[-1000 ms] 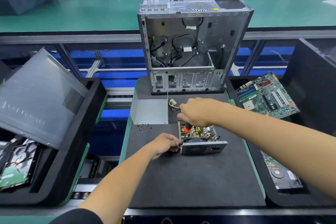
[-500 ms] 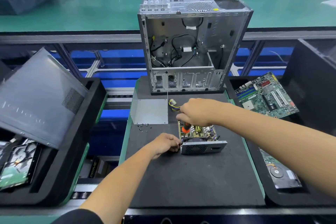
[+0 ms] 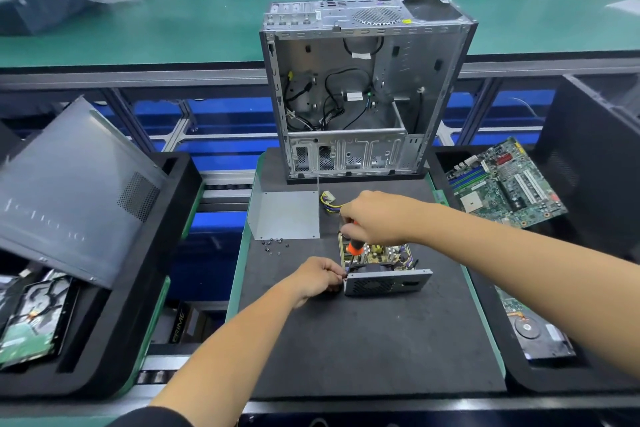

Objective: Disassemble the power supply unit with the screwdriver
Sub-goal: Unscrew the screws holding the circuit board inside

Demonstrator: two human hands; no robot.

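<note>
The power supply unit (image 3: pixel 384 274) lies uncovered on the black mat (image 3: pixel 363 340), its circuit board showing and its grey fan grille facing me. My right hand (image 3: pixel 377 217) grips the orange-handled screwdriver (image 3: pixel 355 248) from above, tip down at the unit's front-left corner. My left hand (image 3: pixel 317 279) pinches at that same corner beside the tip. The unit's grey metal cover (image 3: pixel 285 215) lies flat behind to the left, with several small loose screws (image 3: pixel 273 246) in front of it. A yellow and black cable bundle (image 3: pixel 329 201) trails behind the unit.
An emptied computer case (image 3: pixel 360 90) stands upright at the mat's far end. A black tray on the right holds a motherboard (image 3: pixel 505 184) and a hard drive (image 3: pixel 535 333). A black tray on the left holds a grey side panel (image 3: pixel 72 191) and another drive (image 3: pixel 31 315).
Both hands stay at the unit's front-left corner. My right hand has shifted only slightly on the screwdriver handle.
</note>
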